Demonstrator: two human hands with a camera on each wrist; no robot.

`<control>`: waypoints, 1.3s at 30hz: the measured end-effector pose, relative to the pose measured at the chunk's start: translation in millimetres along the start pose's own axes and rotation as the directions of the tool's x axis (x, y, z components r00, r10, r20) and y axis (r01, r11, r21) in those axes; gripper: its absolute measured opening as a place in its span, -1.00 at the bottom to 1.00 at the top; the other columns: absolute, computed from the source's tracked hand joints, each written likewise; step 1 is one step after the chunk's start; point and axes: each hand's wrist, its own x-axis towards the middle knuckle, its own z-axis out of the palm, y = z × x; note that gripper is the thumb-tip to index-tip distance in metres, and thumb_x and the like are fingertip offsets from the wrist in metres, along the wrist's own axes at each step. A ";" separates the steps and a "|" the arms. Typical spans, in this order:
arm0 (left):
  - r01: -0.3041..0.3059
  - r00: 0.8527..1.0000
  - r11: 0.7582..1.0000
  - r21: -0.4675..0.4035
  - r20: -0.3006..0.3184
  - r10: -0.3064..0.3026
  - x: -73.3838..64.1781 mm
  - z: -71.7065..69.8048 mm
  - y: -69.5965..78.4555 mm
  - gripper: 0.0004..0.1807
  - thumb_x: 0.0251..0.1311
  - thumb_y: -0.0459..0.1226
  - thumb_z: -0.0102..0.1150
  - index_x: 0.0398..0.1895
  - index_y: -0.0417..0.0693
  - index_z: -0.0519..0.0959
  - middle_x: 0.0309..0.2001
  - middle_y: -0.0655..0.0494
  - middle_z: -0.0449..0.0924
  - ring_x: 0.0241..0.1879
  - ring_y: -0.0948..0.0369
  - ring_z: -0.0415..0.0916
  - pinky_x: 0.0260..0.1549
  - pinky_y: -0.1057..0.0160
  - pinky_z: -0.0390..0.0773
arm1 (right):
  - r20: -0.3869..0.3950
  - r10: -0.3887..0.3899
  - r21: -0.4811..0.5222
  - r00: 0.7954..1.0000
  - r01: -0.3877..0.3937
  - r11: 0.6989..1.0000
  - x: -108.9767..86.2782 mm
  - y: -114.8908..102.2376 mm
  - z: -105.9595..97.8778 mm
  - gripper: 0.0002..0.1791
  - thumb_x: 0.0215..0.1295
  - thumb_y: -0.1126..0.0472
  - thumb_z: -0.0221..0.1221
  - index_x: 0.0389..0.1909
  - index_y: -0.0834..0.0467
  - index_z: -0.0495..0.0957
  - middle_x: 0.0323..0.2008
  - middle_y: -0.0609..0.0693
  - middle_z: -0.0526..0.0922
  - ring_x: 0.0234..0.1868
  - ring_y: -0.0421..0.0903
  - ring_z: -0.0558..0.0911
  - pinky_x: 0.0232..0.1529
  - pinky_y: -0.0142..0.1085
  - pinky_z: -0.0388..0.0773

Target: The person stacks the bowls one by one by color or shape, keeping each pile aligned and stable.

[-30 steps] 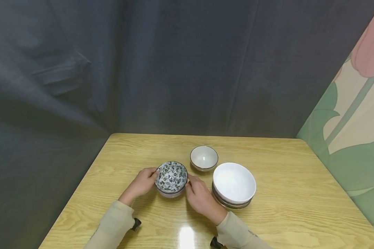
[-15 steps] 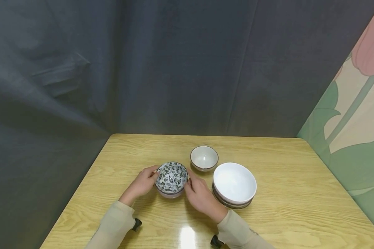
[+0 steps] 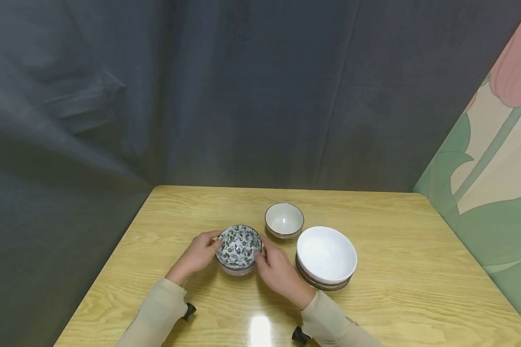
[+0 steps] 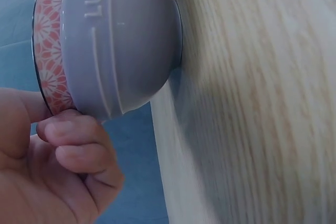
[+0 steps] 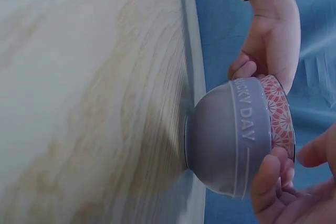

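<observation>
A small bowl with a dark leaf-and-flower print inside [image 3: 239, 246] sits nested in a lilac-grey bowl embossed with lettering [image 5: 218, 135]. In the wrist views its outer rim band shows a red and white pattern, and the lilac bowl's foot meets the table. My left hand [image 3: 201, 251] pinches the printed bowl's rim at the left, thumb on top and fingers curled beneath. On the opposite side, my right hand [image 3: 280, 272] holds the rim, with fingertips against the red band and the thumb at the edge.
A small white bowl with a brown rim [image 3: 284, 219] stands behind to the right. Closer on the right, a large white bowl [image 3: 326, 254] tops a stack of brown-edged bowls [image 3: 323, 286]. Dark curtain [image 3: 260, 96] hangs behind the wooden table [image 3: 417, 270].
My right thumb has shifted slightly inward at the printed bowl's rim. The bowls and my left hand stay almost where they were.
</observation>
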 end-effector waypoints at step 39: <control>-0.032 0.995 0.949 0.314 -0.076 0.058 -0.2 11.2 4.1 -0.62 0.53 -0.26 -0.12 0.17 -0.30 0.57 0.03 -0.15 0.67 -0.06 0.00 0.63 -0.06 -0.07 0.61 | -0.077 -0.011 -0.084 0.997 0.004 0.996 6.9 2.8 6.3 -0.52 0.37 0.35 0.09 0.26 0.48 0.41 -0.61 -0.14 0.40 -0.61 -0.30 0.35 -0.58 -0.38 0.39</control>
